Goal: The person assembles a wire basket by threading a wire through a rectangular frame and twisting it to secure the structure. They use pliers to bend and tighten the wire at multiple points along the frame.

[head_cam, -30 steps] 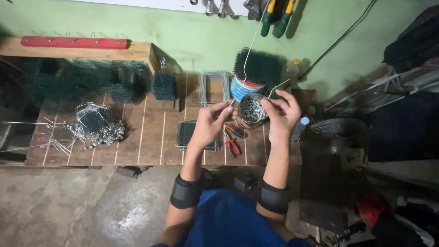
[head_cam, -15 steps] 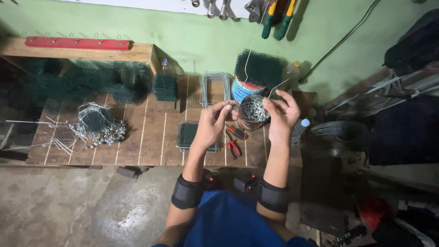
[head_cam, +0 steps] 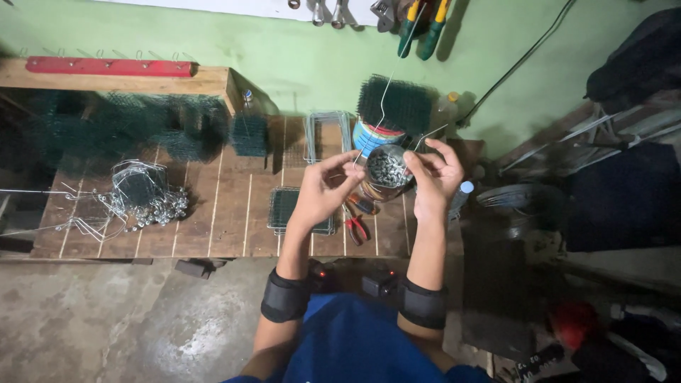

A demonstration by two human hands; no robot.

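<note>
Head cam only, looking steeply down from above onto wooden bench (head_cam: pixel 213 213) by green wall (head_cam: pixel 284 57); close, arm's-length range.

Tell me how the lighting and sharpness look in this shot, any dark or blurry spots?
Head view: both hands, left hand and right hand, are evenly lit and fairly sharp over the wooden bench; the right edge sinks into deep shadow; the green mesh at left looks murky; wide-angle bending curves the edges.

The scene is dimly and evenly lit from above. Soft shadows are cast on the worktop (head_cam: pixel 213 213). The right side is lost in darkness; edges are bowed and slightly blurred.
</note>
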